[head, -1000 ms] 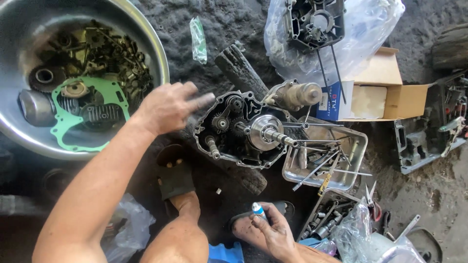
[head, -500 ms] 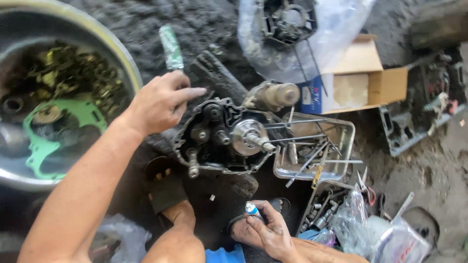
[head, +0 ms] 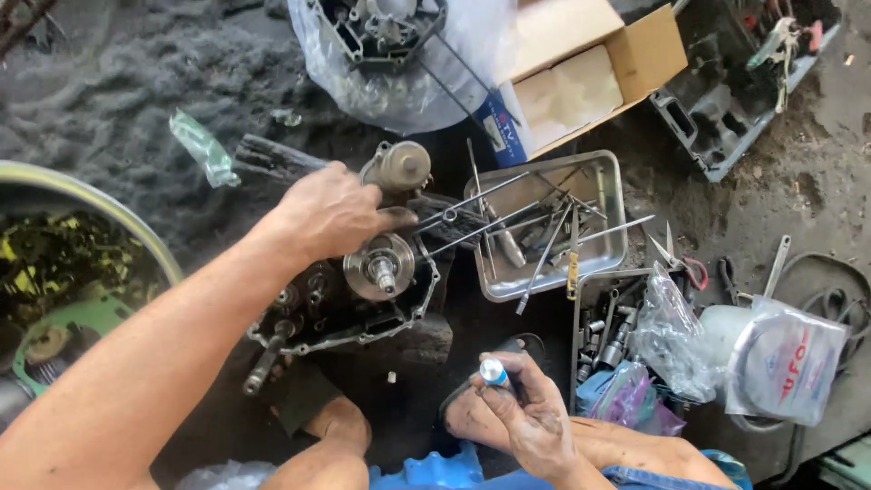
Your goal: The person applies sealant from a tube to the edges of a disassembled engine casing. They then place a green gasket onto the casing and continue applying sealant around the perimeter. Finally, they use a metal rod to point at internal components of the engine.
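Head view: the left hand [head: 331,213] rests palm-down on the engine case [head: 349,290] on the floor, steadying it. Just below the case, the right hand [head: 522,413] pinches a small blue-capped tube [head: 494,372] upright, ready; the metal tool tray [head: 544,222] lies right of the case, within reach.

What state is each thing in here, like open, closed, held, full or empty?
Engine case: opened up, gears and shaft exposed, lying on the ground.
Left hand: resting on top of the engine case.
Right hand: closed around a small tube.
Small tube: held upright, cap end up.
Metal tray: filled with long tools.
Cardboard box: flaps open.
Metal basin: full of parts.
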